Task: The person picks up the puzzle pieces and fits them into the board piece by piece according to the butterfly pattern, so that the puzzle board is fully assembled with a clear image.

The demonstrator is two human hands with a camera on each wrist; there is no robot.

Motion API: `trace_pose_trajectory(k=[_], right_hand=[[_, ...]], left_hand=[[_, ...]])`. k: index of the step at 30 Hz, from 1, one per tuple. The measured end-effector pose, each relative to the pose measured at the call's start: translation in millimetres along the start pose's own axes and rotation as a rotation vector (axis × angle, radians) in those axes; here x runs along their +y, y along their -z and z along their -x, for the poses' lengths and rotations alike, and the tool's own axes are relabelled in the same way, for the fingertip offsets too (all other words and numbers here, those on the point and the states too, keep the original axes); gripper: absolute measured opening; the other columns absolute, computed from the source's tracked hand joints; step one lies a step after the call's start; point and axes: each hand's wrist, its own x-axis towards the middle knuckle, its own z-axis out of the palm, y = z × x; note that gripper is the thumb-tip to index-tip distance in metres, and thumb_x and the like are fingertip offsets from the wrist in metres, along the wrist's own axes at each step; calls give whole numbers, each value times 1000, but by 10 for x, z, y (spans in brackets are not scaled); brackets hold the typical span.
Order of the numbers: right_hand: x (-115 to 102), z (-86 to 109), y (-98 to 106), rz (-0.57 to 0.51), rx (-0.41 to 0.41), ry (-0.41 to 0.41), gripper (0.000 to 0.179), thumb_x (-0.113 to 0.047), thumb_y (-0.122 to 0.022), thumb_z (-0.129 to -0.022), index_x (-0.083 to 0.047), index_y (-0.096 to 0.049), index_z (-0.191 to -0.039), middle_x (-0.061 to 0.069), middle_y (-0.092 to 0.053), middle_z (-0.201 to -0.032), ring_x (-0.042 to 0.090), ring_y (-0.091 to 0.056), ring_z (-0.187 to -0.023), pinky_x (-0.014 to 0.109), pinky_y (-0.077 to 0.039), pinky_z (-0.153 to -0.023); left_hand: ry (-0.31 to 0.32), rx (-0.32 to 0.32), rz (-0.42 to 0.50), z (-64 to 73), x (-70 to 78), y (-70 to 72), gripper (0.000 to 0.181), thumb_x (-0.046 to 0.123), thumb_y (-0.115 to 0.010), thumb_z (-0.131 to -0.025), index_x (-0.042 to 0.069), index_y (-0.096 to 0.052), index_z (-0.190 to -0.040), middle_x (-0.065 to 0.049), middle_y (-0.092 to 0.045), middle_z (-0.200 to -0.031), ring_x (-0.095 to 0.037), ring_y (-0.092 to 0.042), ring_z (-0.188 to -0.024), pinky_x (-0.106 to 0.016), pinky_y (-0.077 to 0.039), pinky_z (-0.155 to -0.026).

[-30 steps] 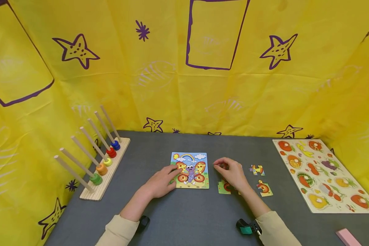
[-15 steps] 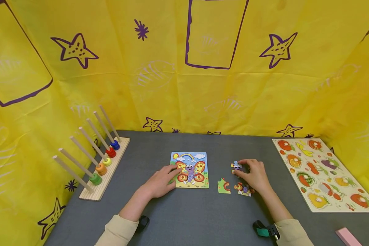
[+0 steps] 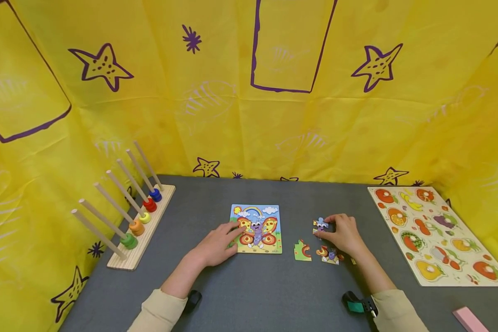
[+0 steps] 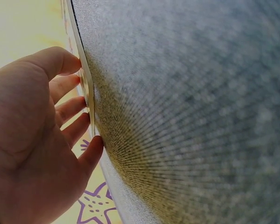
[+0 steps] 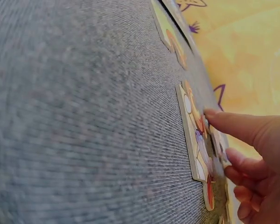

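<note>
In the head view my left hand [image 3: 216, 245] lies at the left side of a square butterfly picture board [image 3: 275, 249], its fingertips over the picture. The left wrist view shows those fingers [image 4: 74, 129] fairly straight, touching the board's edge [image 4: 89, 88]. To the right, my right hand [image 3: 345, 234] pinches a puzzle piece with the butterfly's face [image 3: 321, 224] between thumb and fingers, at the table surface. Nearer the body lie a green corner puzzle piece [image 3: 302, 251] and a puzzle piece with the butterfly's feet [image 3: 331, 256]. Another yellow piece [image 3: 353, 261] is mostly hidden by my right wrist.
A wooden peg stand with coloured rings [image 3: 145, 230] stands at the left. A fruit puzzle board [image 3: 440, 235] lies at the right, with a pink block [image 3: 470, 319] near the front. Yellow printed cloth [image 3: 249, 133] hangs behind the grey table [image 3: 265, 295].
My right hand has moved right from beside the picture board, uncovering the lower pieces, and now holds the face piece. It has barely moved in the last half second. My left hand has stayed put.
</note>
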Motion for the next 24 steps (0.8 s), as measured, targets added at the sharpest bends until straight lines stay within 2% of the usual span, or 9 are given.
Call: trace_pose_trajectory(k=[2,5,8,12,14,20,24], right_hand=[[-2,-5,0,-9,-16,-31,47,-28,-82,-78,7,-65,-105,22,-62,-100,39,-52,-97,51,-36,-88],[-21,0,-6,-46,-23,-86,45,-27,-82,-79,3,-61,-105,15,-61,-90,30,-54,-83,43,-43,-74],[-53,1,-31,-100,16,-105,36,-22,-80,-82,-2,-60,-104,6,-61,-81,20,-53,-72,33,-41,-64],[-139,-32,-95,-222,88,-85,22,-13,-75,-86,-3,-65,-103,6,-68,-85,16,-62,-75,25,-46,-66],[-205,-61,-133,-310,92,-99,19,-13,-73,-88,-3,-67,-104,9,-70,-91,16,-66,-79,22,-50,-68],[-489,-163,-292,-598,-3,-195,28,-14,-73,-88,0,-64,-111,13,-68,-96,15,-68,-79,26,-55,-70],[-722,-239,-460,-745,-68,-235,32,-14,-75,-87,3,-65,-112,12,-70,-94,14,-67,-79,28,-55,-73]], left_hand=[[-3,-2,4,2,4,3,51,17,-54,-97,9,-45,-147,-16,-37,-149,-36,-34,-137,-58,-33,-104],[-9,-2,6,3,6,6,51,17,-54,-97,9,-45,-146,-17,-37,-149,-37,-34,-137,-58,-33,-104],[-12,-6,1,-2,-1,3,52,17,-54,-97,9,-45,-147,-17,-37,-150,-37,-34,-137,-58,-33,-104],[-18,-8,-6,-9,-13,-5,52,18,-54,-97,9,-44,-147,-17,-37,-150,-37,-34,-137,-58,-33,-105],[-20,-9,-10,-11,-15,-5,52,18,-54,-97,10,-44,-147,-16,-37,-150,-37,-34,-137,-57,-33,-105],[-12,-21,-14,-6,-8,3,52,18,-54,-97,11,-44,-148,-16,-37,-150,-36,-34,-137,-57,-32,-105],[-13,-20,-15,1,-5,5,51,18,-54,-97,11,-44,-147,-15,-36,-150,-36,-33,-137,-57,-32,-105]])
